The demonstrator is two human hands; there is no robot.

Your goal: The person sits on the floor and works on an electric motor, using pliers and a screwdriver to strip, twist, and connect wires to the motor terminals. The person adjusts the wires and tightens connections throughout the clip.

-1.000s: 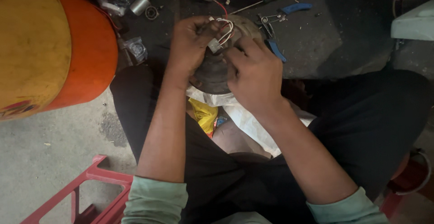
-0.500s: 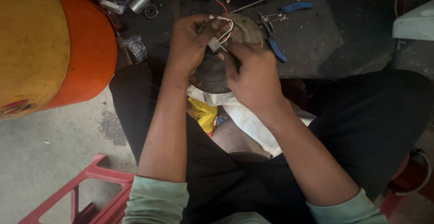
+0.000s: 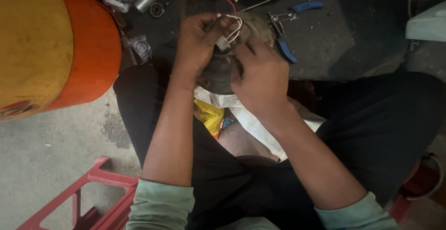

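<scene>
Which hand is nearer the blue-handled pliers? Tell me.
Right. The right hand works on the round motor part just beside the blue-handled pliers; the left hand, holding the white connector, sits farther over.

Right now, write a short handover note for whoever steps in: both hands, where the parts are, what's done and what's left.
Left hand: closed on the bundle of wires with its small white plug, held up over the round motor part.
Right hand: resting on the round motor part, fingers at the plug.
Parts: the motor part sits between the knees over white cloth. Blue-handled pliers lie open on the dark floor behind it, beside a screwdriver.
Done: wires are pulled free and gathered.
Left: plug is still on the wires; whether it is seated cannot be seen.
</scene>
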